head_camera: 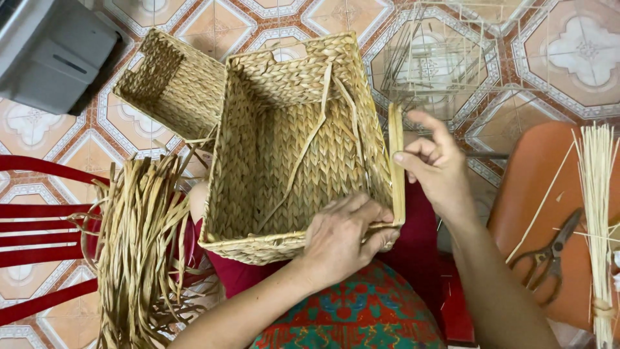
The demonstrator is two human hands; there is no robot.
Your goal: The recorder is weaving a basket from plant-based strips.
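A rectangular woven straw basket (284,139) rests on my lap, its opening facing me. My left hand (345,236) grips the basket's near right corner, fingers curled over the rim. My right hand (436,165) pinches a flat pale strip (396,161) that runs along the basket's right rim. Two loose straw strands (310,139) hang inside the basket. A smaller woven basket (174,84) lies on the tiled floor behind it at the left.
A bundle of dried straw strands (135,245) drapes over a red chair (39,226) at the left. Scissors (549,255) and thin pale sticks (597,220) lie on an orange stool at the right. A wire frame (439,58) stands behind; a grey box (51,52) sits top left.
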